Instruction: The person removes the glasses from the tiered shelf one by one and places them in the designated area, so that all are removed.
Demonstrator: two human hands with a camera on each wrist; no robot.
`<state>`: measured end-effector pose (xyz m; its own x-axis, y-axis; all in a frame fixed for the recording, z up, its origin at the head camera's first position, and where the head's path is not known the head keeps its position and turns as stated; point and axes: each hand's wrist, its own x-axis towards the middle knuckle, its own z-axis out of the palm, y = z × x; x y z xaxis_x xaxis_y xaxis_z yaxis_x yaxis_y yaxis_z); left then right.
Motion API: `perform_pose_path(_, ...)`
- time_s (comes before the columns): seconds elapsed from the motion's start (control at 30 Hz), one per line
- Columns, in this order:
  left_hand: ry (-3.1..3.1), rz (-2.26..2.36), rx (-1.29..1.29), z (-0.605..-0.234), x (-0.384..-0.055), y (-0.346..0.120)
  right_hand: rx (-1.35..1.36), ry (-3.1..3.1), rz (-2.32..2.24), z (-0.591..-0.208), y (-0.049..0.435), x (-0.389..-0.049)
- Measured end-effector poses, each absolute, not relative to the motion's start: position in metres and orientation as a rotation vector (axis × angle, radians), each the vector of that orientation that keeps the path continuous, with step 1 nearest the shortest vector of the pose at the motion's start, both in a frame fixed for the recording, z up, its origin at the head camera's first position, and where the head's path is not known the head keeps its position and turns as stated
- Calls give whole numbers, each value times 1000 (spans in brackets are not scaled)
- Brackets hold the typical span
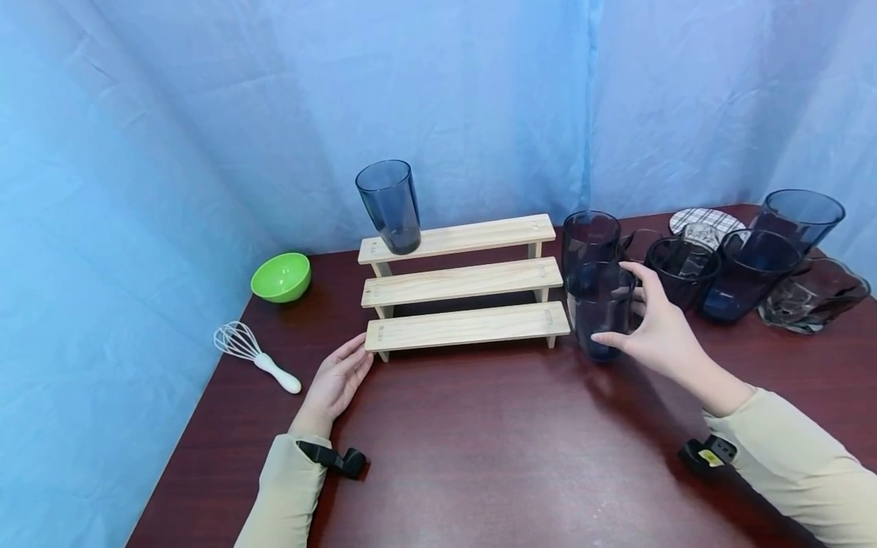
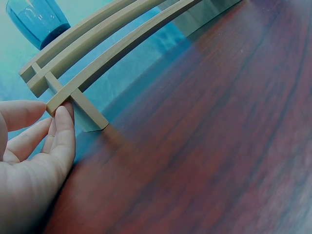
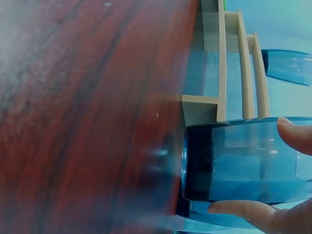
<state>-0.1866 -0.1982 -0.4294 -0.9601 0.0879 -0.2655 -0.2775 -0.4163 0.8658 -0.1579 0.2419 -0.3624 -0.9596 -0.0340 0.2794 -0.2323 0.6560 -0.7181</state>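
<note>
A three-tier wooden rack (image 1: 469,327) stands on the dark red table. My left hand (image 1: 339,377) pinches the left end of its lowest step; the left wrist view shows the fingertips (image 2: 63,114) at that plank's corner. One blue glass tumbler (image 1: 387,205) stands on the left end of the top step. To the right of the rack, my right hand (image 1: 661,323) grips another blue tumbler (image 1: 599,304), thumb on the near side and fingers round the far side. This tumbler (image 3: 243,161) is upright, close to the table; whether its base touches is unclear.
Several dark glasses and tumblers (image 1: 750,266) crowd the right side, beside and behind my right hand. A checked round coaster (image 1: 706,221) lies behind them. At the left are a green bowl (image 1: 281,278) and a white whisk (image 1: 256,354). Blue curtain (image 1: 479,114) hangs behind the table.
</note>
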Motion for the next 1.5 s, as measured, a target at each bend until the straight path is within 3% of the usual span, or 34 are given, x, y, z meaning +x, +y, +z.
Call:
perform_pose_path(1.0, 1589, 2468, -226, -430, -187, -197, 131, -2690, 1195, -368, 256, -158)
perform_pose_path(1.5, 1570, 2467, -261, -431, -187, -198, 221, -2686, 1118, -369, 258, -158)
